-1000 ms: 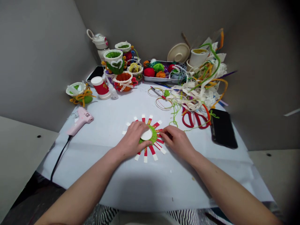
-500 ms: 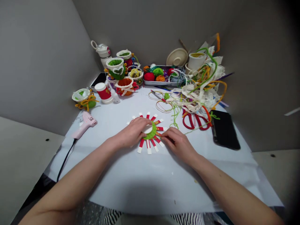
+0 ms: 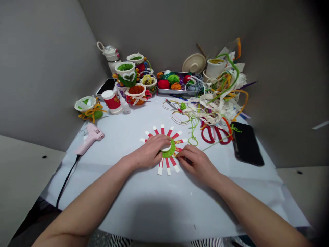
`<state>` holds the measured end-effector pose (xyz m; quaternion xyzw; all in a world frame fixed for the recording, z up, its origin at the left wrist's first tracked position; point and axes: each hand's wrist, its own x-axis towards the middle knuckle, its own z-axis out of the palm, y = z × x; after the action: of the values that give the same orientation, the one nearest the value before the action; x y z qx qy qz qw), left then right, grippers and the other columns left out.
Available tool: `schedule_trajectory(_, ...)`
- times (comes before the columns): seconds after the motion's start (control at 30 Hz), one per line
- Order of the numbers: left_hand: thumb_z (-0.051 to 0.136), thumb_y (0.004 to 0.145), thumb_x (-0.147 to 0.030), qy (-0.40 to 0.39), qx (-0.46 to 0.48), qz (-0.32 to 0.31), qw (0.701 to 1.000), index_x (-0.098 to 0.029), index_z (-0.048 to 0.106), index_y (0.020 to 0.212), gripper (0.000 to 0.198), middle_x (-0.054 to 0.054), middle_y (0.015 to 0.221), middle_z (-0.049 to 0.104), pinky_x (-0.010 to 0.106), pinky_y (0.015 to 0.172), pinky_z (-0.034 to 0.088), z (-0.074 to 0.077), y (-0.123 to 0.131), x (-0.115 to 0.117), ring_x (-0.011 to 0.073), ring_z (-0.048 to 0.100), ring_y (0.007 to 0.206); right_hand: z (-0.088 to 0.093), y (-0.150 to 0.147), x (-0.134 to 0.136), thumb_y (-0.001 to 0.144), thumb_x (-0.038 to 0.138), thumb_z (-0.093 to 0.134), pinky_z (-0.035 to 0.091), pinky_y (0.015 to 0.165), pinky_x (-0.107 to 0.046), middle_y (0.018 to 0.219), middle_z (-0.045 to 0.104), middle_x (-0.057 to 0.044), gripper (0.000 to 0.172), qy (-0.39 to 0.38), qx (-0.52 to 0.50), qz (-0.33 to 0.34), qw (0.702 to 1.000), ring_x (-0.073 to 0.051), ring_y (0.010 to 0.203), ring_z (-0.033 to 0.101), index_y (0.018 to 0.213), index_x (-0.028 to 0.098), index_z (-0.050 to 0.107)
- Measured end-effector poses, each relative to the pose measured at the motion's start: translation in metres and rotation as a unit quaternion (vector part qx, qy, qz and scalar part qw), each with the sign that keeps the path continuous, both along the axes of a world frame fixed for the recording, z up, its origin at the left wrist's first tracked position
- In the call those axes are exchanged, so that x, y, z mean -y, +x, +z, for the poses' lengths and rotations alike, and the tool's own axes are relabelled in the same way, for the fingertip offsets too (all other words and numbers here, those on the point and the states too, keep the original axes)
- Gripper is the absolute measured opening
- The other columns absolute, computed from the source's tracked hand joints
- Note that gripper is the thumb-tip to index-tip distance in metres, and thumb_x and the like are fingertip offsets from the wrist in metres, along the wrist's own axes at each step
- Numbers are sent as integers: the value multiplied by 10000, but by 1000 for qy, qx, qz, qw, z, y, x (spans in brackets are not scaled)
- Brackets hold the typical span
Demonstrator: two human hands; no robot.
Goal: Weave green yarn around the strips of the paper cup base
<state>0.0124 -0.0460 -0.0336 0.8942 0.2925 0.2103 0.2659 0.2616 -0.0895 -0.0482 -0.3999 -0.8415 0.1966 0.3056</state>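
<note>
A cut paper cup lies spread like a sun, its red and white strips fanned around a white base. Green yarn is wound in a ring around that base. Over the ring's left side rests my left hand, fingers curled on it and thumb at its lower edge. My right hand, at the right side of the strips, pinches the green yarn strand close to the ring. From there the strand runs right towards red-handled scissors.
At the left lies a pink glue gun with a black cord. Decorated cups and a white bottle stand behind. Yarn balls fill a metal tray. Lace and ribbons pile up at the right, near a black phone.
The strip-edged cup has shifted slightly right and turned, with my left hand moving along with it. My right hand has moved a little right and down.
</note>
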Motion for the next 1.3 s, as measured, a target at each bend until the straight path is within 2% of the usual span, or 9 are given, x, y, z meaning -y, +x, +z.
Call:
schedule_trajectory(0.2,483,838,-16,6,14,-22,1000,-216,538,1205,421,125,1420,613,524,1162,452,-1,-2,-2,272,538,1388,5,-2,7,980,103,557,506,705,-310,849,659,-47,142,37,14,36,999,-184,791,600,935,200,651)
schedule_trajectory(0.43,665,948,-242,-2,6,-10,1000,-219,553,1222,297,143,1446,601,537,1157,446,-3,-4,-2,301,539,1387,7,1,14,980,118,536,510,697,-307,797,643,-40,168,36,42,45,997,-182,765,595,868,197,633)
schedule_trajectory(0.73,661,950,-217,-15,2,-15,1000,-219,544,1225,300,147,1486,569,535,1128,452,-4,-6,-3,300,534,1383,14,1,22,986,129,502,455,672,-292,754,618,-33,238,-5,83,110,990,-161,720,556,802,179,645)
schedule_trajectory(0.93,663,944,-221,-20,0,-13,1000,-226,544,1243,322,150,1501,561,538,1143,445,-3,-6,-2,296,534,1393,12,3,29,1002,128,492,417,648,-294,790,611,-41,256,6,120,156,980,-160,728,524,802,173,645)
schedule_trajectory(1.03,663,947,-232,-19,-2,-13,1000,-227,554,1229,303,149,1499,565,533,1137,450,-1,-6,-3,296,538,1388,12,5,31,973,100,502,376,621,-301,792,606,-40,247,15,153,150,977,-161,718,511,769,179,616)
schedule_trajectory(1.17,667,943,-236,-20,-6,-15,1000,-226,556,1232,310,153,1505,561,536,1131,449,-1,-6,-3,302,533,1392,14,9,32,941,77,511,330,592,-309,776,603,-39,229,31,186,111,976,-166,702,511,763,188,602)
schedule_trajectory(1.3,679,940,-229,-18,-6,-14,1000,-230,549,1231,318,150,1510,555,539,1140,440,-3,-6,-3,302,525,1401,15,14,31,964,101,509,371,618,-313,789,615,-51,230,43,194,44,979,-182,732,551,774,190,602)
